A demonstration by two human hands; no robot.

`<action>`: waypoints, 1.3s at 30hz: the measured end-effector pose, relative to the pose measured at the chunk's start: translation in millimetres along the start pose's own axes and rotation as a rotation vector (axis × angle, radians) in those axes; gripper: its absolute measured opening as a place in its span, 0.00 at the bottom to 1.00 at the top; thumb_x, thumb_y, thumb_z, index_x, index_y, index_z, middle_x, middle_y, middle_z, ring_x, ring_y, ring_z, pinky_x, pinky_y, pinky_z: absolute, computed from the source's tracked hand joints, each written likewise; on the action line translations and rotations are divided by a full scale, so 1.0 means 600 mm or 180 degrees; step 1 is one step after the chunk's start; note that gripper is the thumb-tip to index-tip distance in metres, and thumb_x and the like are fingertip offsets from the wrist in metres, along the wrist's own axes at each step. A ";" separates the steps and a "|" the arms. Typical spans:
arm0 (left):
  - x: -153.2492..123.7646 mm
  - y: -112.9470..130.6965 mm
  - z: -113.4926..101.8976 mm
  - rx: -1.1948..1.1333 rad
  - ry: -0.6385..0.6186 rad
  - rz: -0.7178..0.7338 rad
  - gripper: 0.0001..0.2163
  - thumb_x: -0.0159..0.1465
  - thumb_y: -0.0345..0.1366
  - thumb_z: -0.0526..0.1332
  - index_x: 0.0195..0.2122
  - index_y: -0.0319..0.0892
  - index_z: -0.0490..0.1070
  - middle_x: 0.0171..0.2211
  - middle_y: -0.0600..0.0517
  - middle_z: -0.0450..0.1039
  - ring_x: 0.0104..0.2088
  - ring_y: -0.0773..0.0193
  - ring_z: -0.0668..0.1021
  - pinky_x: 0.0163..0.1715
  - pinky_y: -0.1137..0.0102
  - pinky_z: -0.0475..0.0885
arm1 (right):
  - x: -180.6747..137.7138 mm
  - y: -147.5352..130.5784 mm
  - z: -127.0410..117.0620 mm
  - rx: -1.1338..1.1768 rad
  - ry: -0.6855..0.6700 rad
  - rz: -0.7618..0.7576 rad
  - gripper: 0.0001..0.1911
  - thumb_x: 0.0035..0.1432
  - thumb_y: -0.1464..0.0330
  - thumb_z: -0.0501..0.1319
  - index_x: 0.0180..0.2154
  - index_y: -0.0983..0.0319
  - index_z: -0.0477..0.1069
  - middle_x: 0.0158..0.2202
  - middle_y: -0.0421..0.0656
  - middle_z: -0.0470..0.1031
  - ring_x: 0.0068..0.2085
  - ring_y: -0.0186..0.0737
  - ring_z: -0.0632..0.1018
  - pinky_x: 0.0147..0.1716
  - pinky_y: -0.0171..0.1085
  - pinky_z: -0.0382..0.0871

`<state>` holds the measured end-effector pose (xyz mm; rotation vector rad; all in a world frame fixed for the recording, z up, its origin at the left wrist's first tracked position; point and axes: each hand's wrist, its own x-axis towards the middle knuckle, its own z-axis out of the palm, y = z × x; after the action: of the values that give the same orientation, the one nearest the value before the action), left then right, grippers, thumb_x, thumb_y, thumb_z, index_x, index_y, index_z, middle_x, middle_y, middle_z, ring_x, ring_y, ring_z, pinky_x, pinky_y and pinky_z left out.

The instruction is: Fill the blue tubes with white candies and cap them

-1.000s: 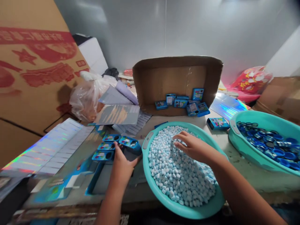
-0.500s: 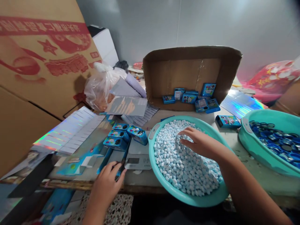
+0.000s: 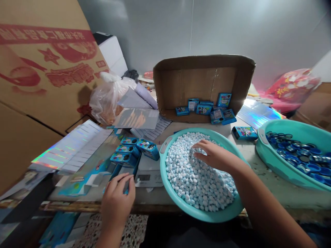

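A teal basin [image 3: 162,168] holds a heap of small white and pale-blue candies [image 3: 191,179]. Over the heap, my right hand [image 3: 214,156] touches the candies with bent fingers, thumb and fingertips apart, nothing visibly held. My left hand [image 3: 119,193] has its fingers curled over the near end of an open blue box [image 3: 129,169]; blue shows between thumb and fingers, and the grip is partly hidden. Behind that box stand several filled blue candy boxes [image 3: 124,158]. Another blue box [image 3: 148,148] rests on a small digital scale [image 3: 150,179] with candies on its top.
An open carton [image 3: 191,79] with several blue boxes lies behind the basin. At right stands a second teal basin [image 3: 269,155] of blue lids, beside a lone blue box [image 3: 244,133]. Shiny card sheets [image 3: 69,144] and a large carton [image 3: 46,86] crowd the left.
The view has shifted a little, so things sit slightly further left. My left fingers have drawn in over the box's near end. My right hand has stayed at the candies.
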<state>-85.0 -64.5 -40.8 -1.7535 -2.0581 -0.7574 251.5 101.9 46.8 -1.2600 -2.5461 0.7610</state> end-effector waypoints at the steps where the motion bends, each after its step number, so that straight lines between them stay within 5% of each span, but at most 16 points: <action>1: 0.004 0.005 -0.002 0.0037 0.0033 -0.0013 0.11 0.69 0.37 0.57 0.42 0.40 0.78 0.45 0.43 0.77 0.45 0.52 0.79 0.53 0.59 0.72 | 0.000 0.000 0.000 0.0000 0.0011 0.0002 0.16 0.70 0.63 0.56 0.55 0.58 0.73 0.52 0.50 0.74 0.50 0.51 0.77 0.55 0.50 0.68; 7: 0.004 -0.018 0.016 0.0680 -0.0811 0.0157 0.15 0.68 0.41 0.54 0.32 0.42 0.79 0.38 0.45 0.78 0.35 0.52 0.77 0.38 0.60 0.73 | -0.003 -0.004 -0.004 0.0001 -0.0047 0.0063 0.16 0.70 0.62 0.56 0.55 0.57 0.72 0.52 0.49 0.73 0.49 0.50 0.77 0.54 0.49 0.69; 12: 0.014 -0.032 0.011 0.0458 -0.0566 0.0306 0.12 0.68 0.37 0.56 0.34 0.41 0.78 0.40 0.45 0.78 0.38 0.51 0.78 0.41 0.58 0.73 | -0.004 -0.008 -0.006 -0.0026 -0.0093 0.0099 0.16 0.70 0.61 0.55 0.55 0.57 0.72 0.52 0.48 0.73 0.50 0.51 0.77 0.55 0.50 0.68; 16: 0.054 0.051 -0.030 -0.0673 0.0412 0.0298 0.03 0.66 0.31 0.63 0.40 0.42 0.75 0.40 0.47 0.76 0.41 0.57 0.79 0.48 0.60 0.73 | -0.003 -0.006 -0.005 -0.0002 -0.0076 0.0100 0.16 0.70 0.60 0.54 0.55 0.56 0.71 0.52 0.48 0.73 0.50 0.50 0.77 0.55 0.49 0.68; 18: 0.073 0.119 -0.050 -0.1196 0.0634 0.0369 0.07 0.64 0.27 0.65 0.42 0.43 0.75 0.40 0.49 0.76 0.42 0.61 0.78 0.47 0.63 0.74 | -0.002 -0.002 -0.003 0.0018 -0.0070 0.0098 0.16 0.70 0.60 0.55 0.55 0.55 0.71 0.52 0.47 0.73 0.50 0.50 0.77 0.55 0.49 0.68; 21: 0.099 0.205 -0.063 -0.1807 -0.0043 0.0928 0.10 0.64 0.30 0.65 0.47 0.46 0.75 0.48 0.48 0.75 0.50 0.59 0.77 0.51 0.62 0.74 | -0.001 0.005 0.001 0.0051 0.0005 0.0045 0.16 0.70 0.60 0.55 0.54 0.55 0.72 0.52 0.47 0.73 0.49 0.49 0.77 0.55 0.49 0.68; 23: 0.120 0.222 -0.059 -0.1753 -0.0492 0.1167 0.14 0.66 0.35 0.65 0.52 0.45 0.73 0.55 0.46 0.73 0.55 0.55 0.75 0.55 0.59 0.73 | 0.000 0.007 0.002 0.0069 0.0060 0.0017 0.16 0.69 0.60 0.56 0.54 0.56 0.72 0.52 0.47 0.73 0.50 0.49 0.77 0.55 0.48 0.68; 29: 0.209 0.094 -0.033 -0.0372 0.0094 0.0756 0.14 0.70 0.37 0.57 0.53 0.38 0.75 0.48 0.44 0.78 0.48 0.51 0.78 0.52 0.56 0.72 | -0.001 -0.006 -0.003 0.0057 0.0003 0.0107 0.15 0.70 0.62 0.56 0.55 0.58 0.72 0.52 0.50 0.74 0.52 0.51 0.77 0.56 0.50 0.68; 33: 0.239 0.035 -0.021 -0.0279 -0.0591 0.0663 0.16 0.71 0.42 0.55 0.49 0.39 0.77 0.47 0.45 0.79 0.48 0.49 0.79 0.50 0.56 0.72 | -0.003 -0.015 -0.009 0.0025 -0.0032 0.0160 0.16 0.70 0.62 0.57 0.55 0.58 0.72 0.52 0.51 0.74 0.52 0.52 0.77 0.55 0.50 0.69; 39: 0.244 0.048 -0.007 -0.0154 -0.1140 0.0434 0.16 0.68 0.45 0.56 0.41 0.41 0.80 0.43 0.44 0.80 0.46 0.47 0.79 0.48 0.55 0.72 | -0.004 -0.010 -0.011 0.0065 -0.0100 0.0155 0.16 0.70 0.62 0.56 0.56 0.59 0.72 0.53 0.50 0.73 0.53 0.52 0.77 0.57 0.50 0.68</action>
<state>-84.2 53.2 50.5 -2.1624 -2.1199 -0.4834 251.2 99.5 55.9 -1.3183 -2.5340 0.8212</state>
